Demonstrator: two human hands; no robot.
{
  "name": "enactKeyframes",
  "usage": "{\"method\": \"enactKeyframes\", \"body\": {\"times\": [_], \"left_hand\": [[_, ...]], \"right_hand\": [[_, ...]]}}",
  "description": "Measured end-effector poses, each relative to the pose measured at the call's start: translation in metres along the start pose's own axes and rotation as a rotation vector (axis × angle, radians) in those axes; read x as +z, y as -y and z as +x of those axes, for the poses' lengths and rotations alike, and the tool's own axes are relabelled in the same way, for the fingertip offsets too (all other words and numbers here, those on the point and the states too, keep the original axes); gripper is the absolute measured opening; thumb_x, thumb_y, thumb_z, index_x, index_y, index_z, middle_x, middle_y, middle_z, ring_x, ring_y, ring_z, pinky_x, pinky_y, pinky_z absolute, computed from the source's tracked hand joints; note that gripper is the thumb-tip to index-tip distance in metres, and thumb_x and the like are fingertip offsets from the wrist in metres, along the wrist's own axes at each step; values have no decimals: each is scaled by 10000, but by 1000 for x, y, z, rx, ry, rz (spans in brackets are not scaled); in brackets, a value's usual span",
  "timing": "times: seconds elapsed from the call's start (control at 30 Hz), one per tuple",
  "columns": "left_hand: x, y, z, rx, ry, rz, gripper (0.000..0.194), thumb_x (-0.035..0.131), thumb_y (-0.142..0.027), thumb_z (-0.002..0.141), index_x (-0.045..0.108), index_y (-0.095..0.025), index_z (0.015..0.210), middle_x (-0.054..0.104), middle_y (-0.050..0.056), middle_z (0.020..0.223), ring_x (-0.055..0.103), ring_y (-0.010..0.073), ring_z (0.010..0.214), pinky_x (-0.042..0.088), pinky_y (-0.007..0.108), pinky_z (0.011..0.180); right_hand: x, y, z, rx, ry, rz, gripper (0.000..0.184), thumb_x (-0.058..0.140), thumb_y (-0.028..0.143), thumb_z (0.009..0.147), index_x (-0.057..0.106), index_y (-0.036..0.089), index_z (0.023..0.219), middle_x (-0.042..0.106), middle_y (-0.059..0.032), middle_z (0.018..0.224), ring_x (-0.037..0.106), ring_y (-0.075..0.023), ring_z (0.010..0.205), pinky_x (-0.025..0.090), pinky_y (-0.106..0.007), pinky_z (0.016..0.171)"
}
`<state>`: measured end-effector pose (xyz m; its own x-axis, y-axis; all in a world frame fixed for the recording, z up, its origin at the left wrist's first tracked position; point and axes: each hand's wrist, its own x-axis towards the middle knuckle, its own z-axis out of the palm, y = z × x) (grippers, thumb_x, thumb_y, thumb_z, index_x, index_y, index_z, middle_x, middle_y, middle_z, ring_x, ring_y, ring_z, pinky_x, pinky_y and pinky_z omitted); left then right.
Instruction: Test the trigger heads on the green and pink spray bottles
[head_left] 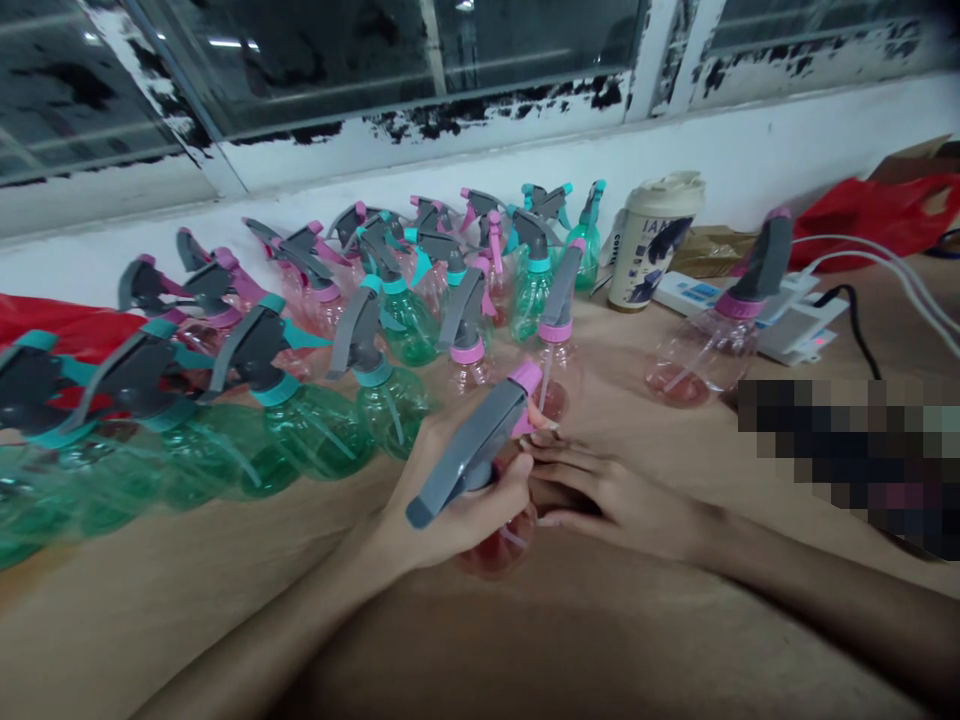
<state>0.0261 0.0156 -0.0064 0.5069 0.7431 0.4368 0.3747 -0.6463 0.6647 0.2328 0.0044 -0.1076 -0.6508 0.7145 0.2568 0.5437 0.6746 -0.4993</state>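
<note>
My left hand is wrapped round the neck of a spray bottle with a clear pink body. Its grey trigger head with a pink nozzle tilts up and away from me. My right hand is held palm down just right of this bottle, fingers stretched toward the nozzle and the left fingertips. Whether its fingertips touch the bottle is hard to see. Just beyond stand two more pink bottles, a nearer one and one to its left. A green spray bottle is left of my left hand.
Several green bottles line the left, with pink and green ones behind. A lone pink bottle stands right, near a white power strip with cables. A paper cup and red bags are by the wall. A pixelated patch hides the right edge.
</note>
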Motion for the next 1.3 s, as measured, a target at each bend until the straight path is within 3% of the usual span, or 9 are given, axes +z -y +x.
{"method": "enactKeyframes", "body": {"times": [0.1,0.27,0.53,0.73,0.87,1.03,1.3], "left_hand": [[-1,-1,-1,17,-17,3,66,499,-194,737,536,-248,743,596,-12,659,565,158,555,530,301,582],[0,-6,-3,-43,-43,-114,24,534,-245,783,558,-243,783,637,3,736,629,181,686,533,332,710],[-1,-6,-7,-64,-3,-61,154,512,-334,850,595,-238,764,612,4,682,569,164,621,483,323,660],[-4,-7,-5,-38,23,-74,202,500,-314,861,522,-221,683,510,-28,584,513,135,543,449,282,559],[-6,-7,-1,-9,70,-77,91,489,-259,859,550,-220,805,603,6,744,596,164,693,497,307,663],[-3,-6,0,25,-14,-82,139,525,-222,815,576,-236,944,661,32,904,633,207,848,529,355,766],[0,-1,-4,2,-24,-6,125,507,-214,775,626,-239,802,654,8,697,639,205,795,531,348,744]], "right_hand": [[0,-2,0,6,31,-17,488,482,476,881,478,218,1295,453,-82,1394,352,-210,1317,302,-450,1090],[-1,-2,1,2,62,-4,487,469,480,886,479,199,1283,433,-101,1406,347,-210,1319,297,-452,1089],[-1,-2,1,4,70,-14,494,464,485,886,479,195,1286,427,-108,1408,348,-215,1317,306,-445,1083],[-1,-1,0,-2,45,-19,480,464,472,891,477,202,1288,421,-100,1415,345,-210,1319,296,-451,1088],[-2,-1,1,2,64,-3,490,464,476,889,478,196,1291,434,-109,1403,347,-217,1318,298,-445,1087],[-1,-2,1,3,59,-2,496,462,482,888,467,204,1300,461,-101,1382,351,-214,1315,305,-448,1083],[1,-4,0,5,59,-45,511,450,501,889,479,182,1288,448,-97,1396,334,-196,1325,293,-423,1096]]}}
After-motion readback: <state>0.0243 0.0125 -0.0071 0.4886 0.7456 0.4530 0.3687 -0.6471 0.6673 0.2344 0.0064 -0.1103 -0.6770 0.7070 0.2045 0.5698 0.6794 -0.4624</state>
